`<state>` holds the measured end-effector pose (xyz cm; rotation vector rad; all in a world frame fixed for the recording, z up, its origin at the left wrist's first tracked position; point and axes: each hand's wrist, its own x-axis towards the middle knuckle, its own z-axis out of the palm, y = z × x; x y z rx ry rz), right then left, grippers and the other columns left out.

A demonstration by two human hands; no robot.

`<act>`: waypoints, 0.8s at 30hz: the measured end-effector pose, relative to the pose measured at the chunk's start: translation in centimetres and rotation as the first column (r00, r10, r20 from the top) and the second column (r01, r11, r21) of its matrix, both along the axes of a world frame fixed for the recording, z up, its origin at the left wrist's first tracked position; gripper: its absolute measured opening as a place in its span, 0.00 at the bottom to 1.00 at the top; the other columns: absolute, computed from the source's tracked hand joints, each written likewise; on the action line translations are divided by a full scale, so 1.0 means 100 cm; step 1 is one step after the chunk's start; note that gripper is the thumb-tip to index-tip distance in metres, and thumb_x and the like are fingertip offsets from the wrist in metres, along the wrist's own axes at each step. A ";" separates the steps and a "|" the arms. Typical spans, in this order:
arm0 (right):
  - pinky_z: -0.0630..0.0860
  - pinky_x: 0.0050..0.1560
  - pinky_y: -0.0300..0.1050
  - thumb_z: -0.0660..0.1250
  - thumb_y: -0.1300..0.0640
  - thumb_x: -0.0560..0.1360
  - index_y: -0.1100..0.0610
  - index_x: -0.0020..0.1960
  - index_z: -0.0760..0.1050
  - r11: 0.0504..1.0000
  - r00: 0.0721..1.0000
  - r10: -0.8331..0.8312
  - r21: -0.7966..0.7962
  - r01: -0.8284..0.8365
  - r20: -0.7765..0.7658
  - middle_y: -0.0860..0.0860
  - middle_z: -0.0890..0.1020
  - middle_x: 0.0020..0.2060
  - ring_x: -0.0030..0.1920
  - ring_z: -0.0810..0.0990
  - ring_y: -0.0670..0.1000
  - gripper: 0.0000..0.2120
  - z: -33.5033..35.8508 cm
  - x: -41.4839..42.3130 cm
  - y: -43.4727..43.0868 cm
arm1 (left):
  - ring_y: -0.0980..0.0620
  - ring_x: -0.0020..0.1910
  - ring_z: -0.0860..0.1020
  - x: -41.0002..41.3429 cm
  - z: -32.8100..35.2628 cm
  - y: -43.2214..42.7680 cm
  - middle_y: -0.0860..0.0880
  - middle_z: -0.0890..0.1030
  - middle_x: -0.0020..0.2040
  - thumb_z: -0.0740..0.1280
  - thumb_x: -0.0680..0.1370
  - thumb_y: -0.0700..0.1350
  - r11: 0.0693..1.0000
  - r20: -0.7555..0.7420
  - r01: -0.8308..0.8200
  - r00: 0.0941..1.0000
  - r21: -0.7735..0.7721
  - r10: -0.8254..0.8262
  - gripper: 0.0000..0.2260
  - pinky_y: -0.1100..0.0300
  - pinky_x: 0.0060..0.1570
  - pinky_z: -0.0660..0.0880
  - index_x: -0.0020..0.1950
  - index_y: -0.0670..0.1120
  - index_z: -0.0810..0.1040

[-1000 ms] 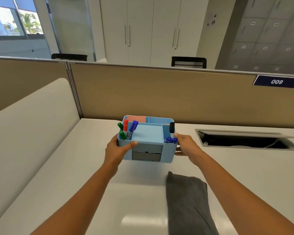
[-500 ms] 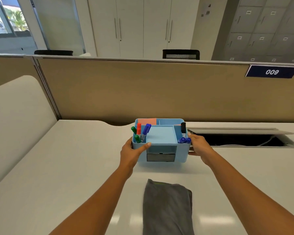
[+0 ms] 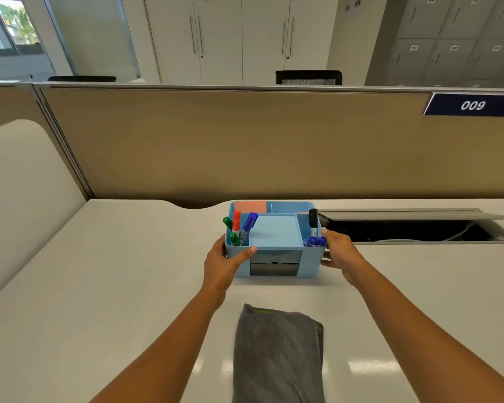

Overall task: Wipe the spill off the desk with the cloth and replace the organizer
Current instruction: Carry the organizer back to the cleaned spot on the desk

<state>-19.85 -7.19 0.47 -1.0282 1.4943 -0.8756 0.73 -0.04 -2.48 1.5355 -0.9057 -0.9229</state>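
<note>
**Both hands clasp the blue organizer at the far edge of the table**

We hold the light blue plastic desk organizer [image 3: 274,245] from both sides. Our left hand [image 3: 221,264] wraps its nine o'clock wall, thumb laid across the front face, and this grip is closed on the box. Our right hand [image 3: 339,253] presses its three o'clock wall with the thumb up at the rim, also gripping it. The organizer sits at twelve o'clock from us, near the back edge of the white table [image 3: 114,286]; we cannot tell whether its base is resting on the surface or just above it.

In its left front compartment stand a green marker [image 3: 229,225], a red-capped marker [image 3: 236,221] and a blue-capped marker [image 3: 249,223]. A black marker [image 3: 313,221] stands upright in the right compartment, with blue caps [image 3: 316,241] at that front corner. A pink pad [image 3: 250,206] lies in the back left section.

The folded dark grey cloth [image 3: 277,356] lies flat on the table at six o'clock, between our forearms and apart from the organizer.

At two o'clock from the organizer, just beside it, an open cable hatch [image 3: 413,229] is sunk into the table. Behind stands the tan partition panel [image 3: 245,141], carrying a dark blue plate marked 009 [image 3: 472,104] at one o'clock.
</note>
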 end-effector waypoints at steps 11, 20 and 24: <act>0.71 0.62 0.57 0.53 0.50 0.81 0.56 0.71 0.63 0.992 0.974 -0.120 0.064 0.109 0.193 0.58 0.71 0.68 0.68 0.69 0.58 0.21 -0.011 0.002 0.009 | 0.45 0.68 0.68 0.004 0.005 -0.011 0.45 0.69 0.71 0.48 0.80 0.55 0.978 -0.151 -0.150 0.973 0.144 0.172 0.22 0.51 0.65 0.68 0.70 0.47 0.67; 0.72 0.60 0.57 0.53 0.50 0.81 0.56 0.70 0.65 0.990 0.967 -0.143 0.045 0.137 0.211 0.59 0.73 0.65 0.62 0.71 0.56 0.20 -0.016 0.004 0.007 | 0.49 0.52 0.72 0.010 0.004 -0.022 0.42 0.76 0.61 0.52 0.81 0.51 0.976 -0.134 -0.118 0.981 0.184 0.144 0.17 0.57 0.52 0.71 0.63 0.44 0.72; 0.72 0.59 0.57 0.53 0.50 0.81 0.56 0.69 0.65 0.991 0.969 -0.137 0.037 0.132 0.207 0.59 0.74 0.64 0.55 0.71 0.53 0.20 -0.017 0.005 0.003 | 0.49 0.52 0.72 0.011 0.006 -0.027 0.42 0.75 0.63 0.51 0.81 0.50 0.977 -0.116 -0.114 0.984 0.178 0.136 0.17 0.56 0.55 0.71 0.63 0.44 0.71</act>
